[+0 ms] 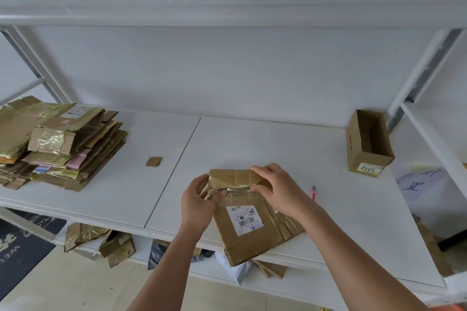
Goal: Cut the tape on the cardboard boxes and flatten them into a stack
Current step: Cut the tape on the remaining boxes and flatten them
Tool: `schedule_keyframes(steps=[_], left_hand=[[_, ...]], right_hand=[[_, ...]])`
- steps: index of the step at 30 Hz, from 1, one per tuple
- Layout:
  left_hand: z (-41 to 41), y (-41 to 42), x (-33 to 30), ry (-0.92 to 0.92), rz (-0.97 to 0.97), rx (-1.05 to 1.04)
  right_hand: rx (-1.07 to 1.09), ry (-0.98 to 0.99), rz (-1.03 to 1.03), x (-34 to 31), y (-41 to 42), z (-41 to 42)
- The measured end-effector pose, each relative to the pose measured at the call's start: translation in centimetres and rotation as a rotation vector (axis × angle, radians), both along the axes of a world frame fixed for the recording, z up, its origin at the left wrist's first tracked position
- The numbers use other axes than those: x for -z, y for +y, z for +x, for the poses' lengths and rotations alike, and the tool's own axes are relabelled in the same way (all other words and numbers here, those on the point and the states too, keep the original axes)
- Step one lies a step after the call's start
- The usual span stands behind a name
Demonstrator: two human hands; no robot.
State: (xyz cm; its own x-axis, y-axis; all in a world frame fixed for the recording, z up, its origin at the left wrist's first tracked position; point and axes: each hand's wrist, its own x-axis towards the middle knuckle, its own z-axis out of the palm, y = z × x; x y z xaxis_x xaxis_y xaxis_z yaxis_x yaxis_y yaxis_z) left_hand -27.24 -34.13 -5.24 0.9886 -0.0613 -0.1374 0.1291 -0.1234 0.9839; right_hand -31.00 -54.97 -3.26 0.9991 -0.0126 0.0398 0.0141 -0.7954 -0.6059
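In the head view, the flat box point(249, 217) lay at the front edge of the white table point(290, 149), with its near corner hanging over the edge. Its long side ran from that near corner up and away to the folded flap at the far end. Both hands were on that far end. The left hand point(199, 199) had its grip closed on the left corner of the flap, thumb on the shiny tape. The right hand point(275, 187) had its grip closed on the right corner, fingers curled over the top. The stack of flat boxes point(63, 144) sat well apart to the left, so the left hand was nearer to it. I think the box must go that way next. The pink knife point(314, 192) lay just beside the right wrist, partly hidden by it. 1 open box point(369, 144) stood far to the right. The underside of the flat box was hidden, so I could not tell if any tape was left there.
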Motion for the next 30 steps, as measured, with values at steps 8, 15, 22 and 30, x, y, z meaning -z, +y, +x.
schedule_keyframes(steps=[8, 15, 22, 30], left_hand=[[0.8, -3.1, -3.3, -0.273, 0.347, 0.000], [0.5, -3.3, -2.6, -0.297, 0.311, 0.153], [0.4, -3.4, -2.0, -0.272, 0.248, 0.174], [0.4, -2.9, -1.1, -0.249, 0.238, 0.171]], right_hand=[[-0.050, -0.302, -0.104, -2.2, 1.1, 0.6], [-0.015, -0.378, 0.075, -0.4, 0.4, 0.1], [0.038, -0.393, -0.060, 0.3, 0.8, -0.1], [0.003, -0.230, 0.102, -1.0, 0.6, 0.0]])
